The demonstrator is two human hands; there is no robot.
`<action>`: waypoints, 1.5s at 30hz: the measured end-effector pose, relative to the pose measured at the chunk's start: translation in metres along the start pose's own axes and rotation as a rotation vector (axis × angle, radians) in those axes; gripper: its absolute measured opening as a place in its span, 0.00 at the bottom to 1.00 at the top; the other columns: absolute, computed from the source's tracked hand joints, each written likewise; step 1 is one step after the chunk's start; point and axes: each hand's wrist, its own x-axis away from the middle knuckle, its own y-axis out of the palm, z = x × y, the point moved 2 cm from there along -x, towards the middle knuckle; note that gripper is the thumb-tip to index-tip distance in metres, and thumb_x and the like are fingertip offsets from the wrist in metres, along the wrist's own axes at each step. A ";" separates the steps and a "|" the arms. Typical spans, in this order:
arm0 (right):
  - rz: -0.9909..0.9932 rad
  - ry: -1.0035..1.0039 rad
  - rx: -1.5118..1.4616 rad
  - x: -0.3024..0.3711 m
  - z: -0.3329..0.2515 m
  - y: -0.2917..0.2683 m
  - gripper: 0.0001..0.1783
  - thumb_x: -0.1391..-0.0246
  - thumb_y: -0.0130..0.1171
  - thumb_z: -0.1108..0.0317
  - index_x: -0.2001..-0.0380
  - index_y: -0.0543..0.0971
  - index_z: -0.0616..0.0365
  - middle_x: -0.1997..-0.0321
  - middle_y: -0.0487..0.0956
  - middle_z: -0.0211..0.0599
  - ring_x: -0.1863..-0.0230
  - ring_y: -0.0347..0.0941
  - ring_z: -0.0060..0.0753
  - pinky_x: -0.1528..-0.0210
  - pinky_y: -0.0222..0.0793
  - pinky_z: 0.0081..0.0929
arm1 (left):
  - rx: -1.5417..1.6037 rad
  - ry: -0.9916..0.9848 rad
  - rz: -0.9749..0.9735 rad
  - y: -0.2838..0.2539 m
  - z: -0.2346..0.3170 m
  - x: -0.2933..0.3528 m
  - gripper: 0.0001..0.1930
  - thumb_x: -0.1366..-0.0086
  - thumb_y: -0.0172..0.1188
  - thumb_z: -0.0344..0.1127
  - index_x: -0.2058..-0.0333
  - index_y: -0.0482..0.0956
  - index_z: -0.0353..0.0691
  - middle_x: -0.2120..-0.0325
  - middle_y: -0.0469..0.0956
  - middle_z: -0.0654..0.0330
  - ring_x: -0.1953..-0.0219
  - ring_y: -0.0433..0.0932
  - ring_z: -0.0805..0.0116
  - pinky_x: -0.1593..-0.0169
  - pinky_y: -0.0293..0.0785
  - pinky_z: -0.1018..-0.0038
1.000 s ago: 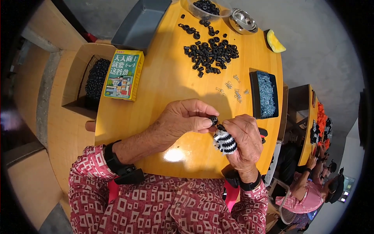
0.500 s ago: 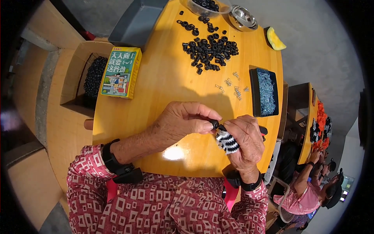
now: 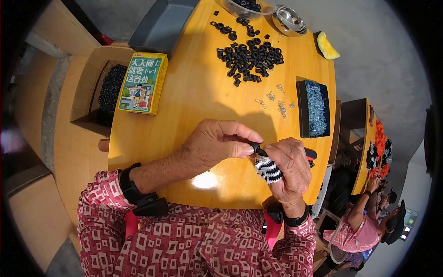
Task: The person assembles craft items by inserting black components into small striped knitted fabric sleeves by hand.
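Centre of the frame, above the yellow wooden table (image 3: 184, 101), the left hand (image 3: 207, 142) pinches a small, rounded black piece (image 3: 254, 147). Just right, the right hand (image 3: 291, 167) grips a black-and-white striped knitted piece (image 3: 268, 171), its long axis running from a dark tip at upper left, beside the black piece, to lower right; whether they touch, I cannot tell.

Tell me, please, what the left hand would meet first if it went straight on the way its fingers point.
Most likely the right hand, whose fingertips lie just beyond the small black piece the left hand pinches, though depth is hard to judge.
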 end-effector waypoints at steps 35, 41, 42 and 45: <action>0.023 -0.058 0.117 0.008 0.006 0.025 0.22 0.61 0.60 0.73 0.58 0.78 0.70 0.64 0.76 0.47 0.64 0.74 0.44 0.59 0.69 0.38 | -0.089 -0.013 0.114 -0.002 -0.017 -0.001 0.11 0.40 0.58 0.22 0.57 0.77 0.31 0.63 0.79 0.61 0.59 0.76 0.77 0.53 0.74 0.79; 0.003 -0.049 0.190 0.005 0.000 0.025 0.22 0.63 0.61 0.74 0.59 0.78 0.70 0.66 0.75 0.45 0.65 0.73 0.43 0.59 0.69 0.38 | -0.175 -0.072 0.097 -0.003 -0.009 -0.002 0.09 0.39 0.57 0.24 0.60 0.80 0.30 0.65 0.80 0.62 0.60 0.76 0.78 0.56 0.73 0.81; -0.001 -0.034 0.187 0.004 0.000 0.025 0.22 0.63 0.61 0.74 0.59 0.78 0.70 0.67 0.75 0.45 0.66 0.73 0.43 0.59 0.69 0.38 | -0.177 -0.075 0.099 -0.003 -0.009 -0.003 0.09 0.39 0.57 0.24 0.60 0.80 0.30 0.65 0.80 0.62 0.60 0.76 0.78 0.56 0.73 0.81; -0.016 -0.007 0.187 0.002 -0.003 0.025 0.22 0.65 0.60 0.76 0.59 0.78 0.69 0.68 0.74 0.44 0.66 0.72 0.43 0.60 0.68 0.36 | -0.180 -0.029 0.087 -0.003 -0.012 -0.002 0.10 0.39 0.57 0.24 0.59 0.79 0.30 0.66 0.80 0.62 0.62 0.76 0.78 0.57 0.73 0.81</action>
